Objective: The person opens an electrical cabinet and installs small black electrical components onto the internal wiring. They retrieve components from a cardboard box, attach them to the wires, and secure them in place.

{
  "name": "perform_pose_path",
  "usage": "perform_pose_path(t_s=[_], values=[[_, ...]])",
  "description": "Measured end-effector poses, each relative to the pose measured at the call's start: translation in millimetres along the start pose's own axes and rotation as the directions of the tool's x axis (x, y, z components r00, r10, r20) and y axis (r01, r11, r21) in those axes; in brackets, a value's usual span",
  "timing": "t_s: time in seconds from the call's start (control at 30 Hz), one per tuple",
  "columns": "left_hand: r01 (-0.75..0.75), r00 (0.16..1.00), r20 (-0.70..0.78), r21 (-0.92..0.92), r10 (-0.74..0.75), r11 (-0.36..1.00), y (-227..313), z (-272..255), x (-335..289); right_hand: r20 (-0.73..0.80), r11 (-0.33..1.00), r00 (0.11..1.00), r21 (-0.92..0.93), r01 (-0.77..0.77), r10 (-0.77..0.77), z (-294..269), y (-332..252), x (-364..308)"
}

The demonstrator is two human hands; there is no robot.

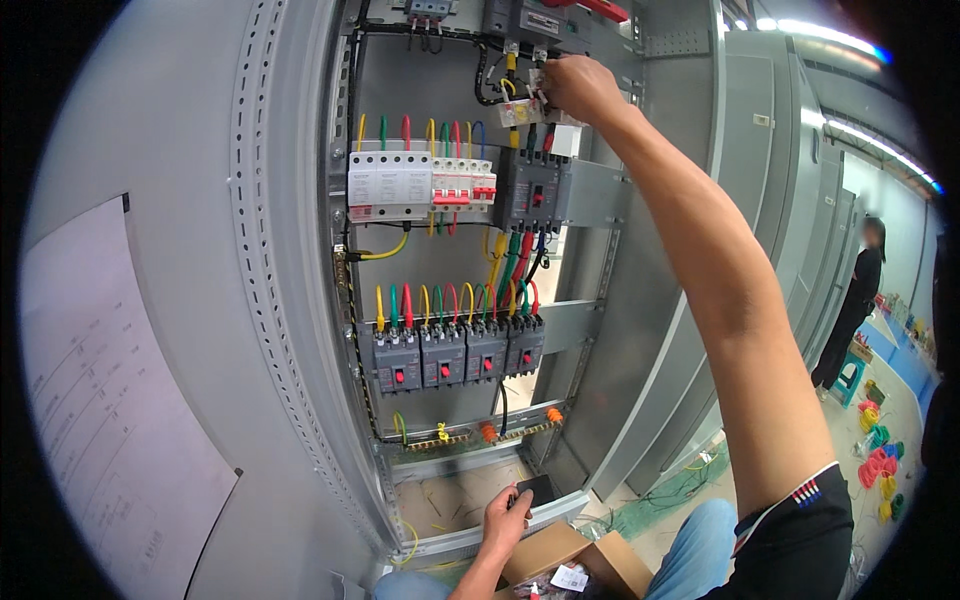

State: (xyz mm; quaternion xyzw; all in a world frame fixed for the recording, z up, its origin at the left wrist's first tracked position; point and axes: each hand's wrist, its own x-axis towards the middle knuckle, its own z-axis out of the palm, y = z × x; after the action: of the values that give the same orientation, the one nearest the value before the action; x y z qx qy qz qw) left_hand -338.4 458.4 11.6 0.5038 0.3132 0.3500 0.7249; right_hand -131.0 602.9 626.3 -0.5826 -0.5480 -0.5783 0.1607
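My right hand [580, 88] reaches high into an open grey electrical cabinet [290, 300]. Its fingers pinch a small bunch of wire ends [520, 100] with white tags, just above a black breaker [530, 192]. Left of that breaker is a row of white breakers [420, 185] with red levers. Lower down sit several dark breakers [455, 355] fed by yellow, green and red wires. My left hand [507, 515] is low at the cabinet's bottom lip, closed around a small black object [532, 489] whose kind I cannot tell.
An open cardboard box [575, 560] of small parts sits below my left hand. A paper drawing [100, 400] hangs on the door at left. At far right another person [855, 300] stands near coloured wire spools [880, 460] on the floor. Wire scraps litter the green floor.
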Motion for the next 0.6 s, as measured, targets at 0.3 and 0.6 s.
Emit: perform_pose_path(t_s=[0.3,0.6], values=[[-0.013,1.000,0.021,-0.061,0.015,0.998,0,-8,-7,-0.031,0.996,0.998,0.063,0.061,-0.059,-4,-7,-4],[-0.044,0.999,0.015,-0.058,0.045,0.997,6,4,-9,-0.100,0.912,0.995,0.410,0.016,0.027,7,30,-17]])
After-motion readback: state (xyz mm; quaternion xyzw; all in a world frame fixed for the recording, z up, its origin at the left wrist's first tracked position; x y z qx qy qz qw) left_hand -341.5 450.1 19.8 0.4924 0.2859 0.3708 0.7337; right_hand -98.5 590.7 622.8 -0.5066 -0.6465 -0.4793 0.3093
